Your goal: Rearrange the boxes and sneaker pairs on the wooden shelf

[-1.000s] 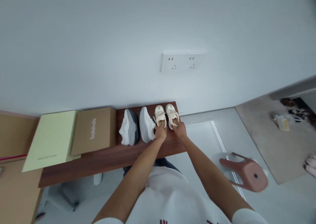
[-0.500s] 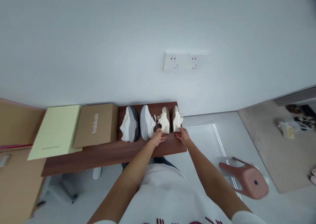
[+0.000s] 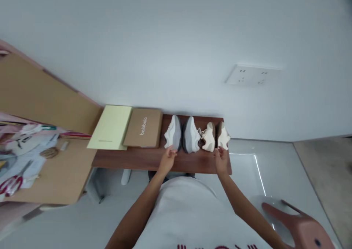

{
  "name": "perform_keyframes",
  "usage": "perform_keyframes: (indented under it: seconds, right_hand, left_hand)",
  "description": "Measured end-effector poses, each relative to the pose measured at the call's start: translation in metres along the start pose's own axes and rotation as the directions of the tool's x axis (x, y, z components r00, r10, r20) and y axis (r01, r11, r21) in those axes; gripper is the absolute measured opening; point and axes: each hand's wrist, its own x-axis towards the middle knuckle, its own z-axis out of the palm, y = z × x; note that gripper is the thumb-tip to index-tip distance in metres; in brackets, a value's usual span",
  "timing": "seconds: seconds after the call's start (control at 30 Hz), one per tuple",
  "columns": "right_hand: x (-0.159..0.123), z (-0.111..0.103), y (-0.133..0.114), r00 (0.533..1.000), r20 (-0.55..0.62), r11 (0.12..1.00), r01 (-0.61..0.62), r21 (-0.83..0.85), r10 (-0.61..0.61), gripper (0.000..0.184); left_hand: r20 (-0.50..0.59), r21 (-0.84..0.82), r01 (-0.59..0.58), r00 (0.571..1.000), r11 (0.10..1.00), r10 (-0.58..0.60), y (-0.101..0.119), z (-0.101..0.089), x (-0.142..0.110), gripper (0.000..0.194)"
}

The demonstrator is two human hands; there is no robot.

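Observation:
Two pairs of shoes lie on their sides in a row on a narrow brown wooden shelf board [image 3: 195, 164]. My left hand [image 3: 167, 160] is at the near end of the leftmost white-and-grey sneaker [image 3: 173, 132], fingers apart and reaching to its edge. Beside it lies the matching sneaker [image 3: 191, 135]. To the right come a smaller cream shoe [image 3: 209, 137] with laces and its mate, another cream shoe [image 3: 223, 136] with a brown sole. My right hand [image 3: 220, 160] has its fingertips at the near end of that last shoe, not wrapped round it.
A brown shoebox [image 3: 144, 128] and a pale yellow box [image 3: 111, 128] stand left of the sneakers. Farther left, a desk [image 3: 66, 172] holds red-handled scissors [image 3: 12, 185] and clutter. A wall socket plate [image 3: 253, 75] is above right. A pink stool [image 3: 305, 227] stands lower right.
My left hand has moved from the left cream shoe to the leftmost sneaker. My right hand stays by the rightmost cream shoe. The view has turned left, showing more of the desk.

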Motion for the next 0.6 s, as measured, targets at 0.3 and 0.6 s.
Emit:
perform_keyframes:
  seconds: [0.3, 0.6]
  right_hand:
    - [-0.123, 0.239, -0.041, 0.888, 0.458, 0.99, 0.025, -0.14, 0.042, 0.046]
    - [-0.145, 0.32, -0.037, 0.947, 0.297, 0.973, -0.054, -0.226, 0.122, 0.049]
  left_hand:
    - [-0.449, 0.293, -0.068, 0.871, 0.954, 0.2, -0.031, -0.209, 0.027, 0.039]
    - [-0.176, 0.418, -0.049, 0.975, 0.907, 0.134, -0.016, -0.254, 0.075, 0.049]
